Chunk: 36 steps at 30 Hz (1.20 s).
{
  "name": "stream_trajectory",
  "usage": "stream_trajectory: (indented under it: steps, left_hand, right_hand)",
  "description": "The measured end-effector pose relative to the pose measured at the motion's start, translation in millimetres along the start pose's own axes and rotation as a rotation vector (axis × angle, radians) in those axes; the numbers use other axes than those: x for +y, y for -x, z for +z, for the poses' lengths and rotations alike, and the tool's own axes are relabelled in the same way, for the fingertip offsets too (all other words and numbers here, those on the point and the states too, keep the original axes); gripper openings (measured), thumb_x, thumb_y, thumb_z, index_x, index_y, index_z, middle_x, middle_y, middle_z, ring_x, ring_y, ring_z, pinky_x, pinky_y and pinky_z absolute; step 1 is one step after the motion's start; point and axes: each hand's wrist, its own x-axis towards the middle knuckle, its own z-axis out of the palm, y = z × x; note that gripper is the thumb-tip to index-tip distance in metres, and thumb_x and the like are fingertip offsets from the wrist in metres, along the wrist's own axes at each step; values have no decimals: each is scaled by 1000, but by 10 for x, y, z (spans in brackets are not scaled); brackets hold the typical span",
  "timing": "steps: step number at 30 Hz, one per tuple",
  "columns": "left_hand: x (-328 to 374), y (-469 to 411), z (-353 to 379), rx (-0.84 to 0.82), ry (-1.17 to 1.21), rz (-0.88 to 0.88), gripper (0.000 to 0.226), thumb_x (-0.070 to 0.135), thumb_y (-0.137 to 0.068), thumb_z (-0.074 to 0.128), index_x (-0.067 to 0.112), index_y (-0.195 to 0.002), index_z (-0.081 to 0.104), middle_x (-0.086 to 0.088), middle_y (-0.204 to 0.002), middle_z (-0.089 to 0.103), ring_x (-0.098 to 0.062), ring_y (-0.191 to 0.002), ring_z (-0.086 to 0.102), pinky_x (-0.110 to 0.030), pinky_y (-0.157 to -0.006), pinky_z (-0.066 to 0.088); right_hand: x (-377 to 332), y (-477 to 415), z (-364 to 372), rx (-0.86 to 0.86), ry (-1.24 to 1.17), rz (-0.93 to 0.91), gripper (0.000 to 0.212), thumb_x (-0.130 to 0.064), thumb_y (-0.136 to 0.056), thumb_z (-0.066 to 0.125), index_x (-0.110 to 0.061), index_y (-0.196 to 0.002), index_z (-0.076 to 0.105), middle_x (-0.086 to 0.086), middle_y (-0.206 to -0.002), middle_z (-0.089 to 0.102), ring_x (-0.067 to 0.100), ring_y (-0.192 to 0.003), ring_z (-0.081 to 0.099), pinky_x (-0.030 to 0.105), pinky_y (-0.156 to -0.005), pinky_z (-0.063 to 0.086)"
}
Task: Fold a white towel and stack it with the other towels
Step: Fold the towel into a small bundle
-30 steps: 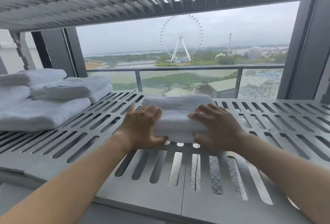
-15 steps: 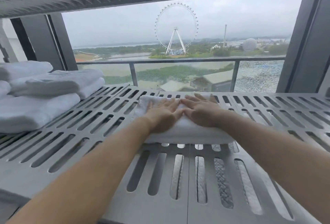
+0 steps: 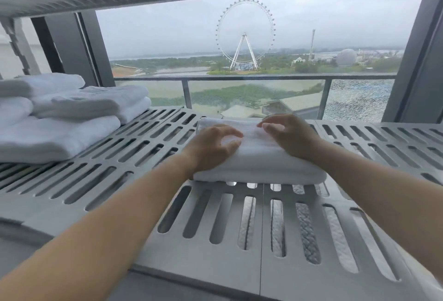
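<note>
your left hand (image 3: 211,147) and right hand (image 3: 291,136) resting on folded white towel (image 3: 259,156), fingers curled, loose grip, not clutching cloth. towel lying mid slatted shelf (image 3: 215,224). stack of other towels (image 3: 60,118) sitting far left, well apart.

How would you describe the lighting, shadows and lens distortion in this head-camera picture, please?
Head view: soft overcast daylight comes through the window, so the folded towel and both hands, left hand and right hand, cast only faint shadows; no hard glare on the slotted metal shelf; wide-angle distortion bows the shelf edges and stretches the forearms; the towel stack loses detail, nearly blown white; the far skyline looks hazy.
</note>
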Motion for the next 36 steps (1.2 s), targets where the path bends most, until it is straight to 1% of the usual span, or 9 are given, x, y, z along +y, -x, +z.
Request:
stream_trajectory:
  steps: [4,7,11,15,21,26,30,34,36]
  left_hand:
    - [-248,207,-269,-16,66,-77,26,34,-93,48,27,-113,63,11,-126,56,-7,-118,48,-21,-93,32]
    - [-341,303,-313,-69,56,-90,31,39,-92,49,30,-120,58,11,-138,44,-5,-128,37,-25,-101,26]
    - [-334,435,-277,-68,145,-45,53,40,-79,66,38,-128,45,13,-139,36,0,-126,32,-18,-100,23]
    - [-352,507,-120,67,167,-23,80,31,-67,81,31,-135,39,7,-137,40,-5,-128,34,-21,-107,26]
    - [-430,478,-65,80,174,-61,99,46,-59,82,33,-141,28,6,-144,33,-9,-132,28,-30,-109,25]
    - [-447,458,-59,18,158,-51,98,44,-65,79,29,-144,22,3,-148,28,-14,-135,27,-31,-110,24]
    - [-444,471,-57,-30,213,-55,92,36,-71,77,20,-144,26,0,-147,28,-16,-137,28,-43,-112,29]
    - [-429,500,-35,22,81,-9,81,41,-74,73,19,-140,33,-1,-145,32,-14,-135,28,-27,-111,22]
    - [-410,498,-41,41,73,-3,75,39,-76,71,17,-139,37,-2,-143,35,-14,-133,30,-30,-112,23]
  right_hand:
    - [-118,173,-181,-163,-19,-78,37,-58,-82,51,-34,-108,65,-17,-115,61,-3,-105,51,5,-82,30]
    - [-155,337,-211,-363,227,-188,70,-77,-67,50,-39,-125,51,-21,-132,47,-5,-118,40,16,-100,27]
    - [-144,432,-133,-254,298,-233,62,-47,-73,68,-32,-130,49,-12,-138,46,10,-124,44,27,-104,33]
    - [-163,438,-114,-279,348,-192,68,-35,-68,67,-34,-133,44,-11,-139,44,13,-124,45,35,-103,38]
    - [-205,428,-53,-279,455,-176,73,-10,-71,57,-31,-138,36,-8,-142,41,17,-125,43,30,-98,35]
    - [-136,465,-115,-183,444,-190,72,0,-69,52,-26,-135,43,-2,-137,50,22,-124,46,38,-101,40]
    - [-95,542,-178,-123,441,-202,70,1,-67,55,-22,-132,48,3,-133,54,24,-124,47,42,-100,42]
    - [-131,572,-125,-103,452,-206,68,-2,-66,58,-21,-131,50,3,-130,55,26,-121,50,43,-93,47]
    - [-134,576,-115,-56,433,-185,67,-2,-66,60,-20,-130,51,4,-131,55,28,-118,52,41,-90,47]
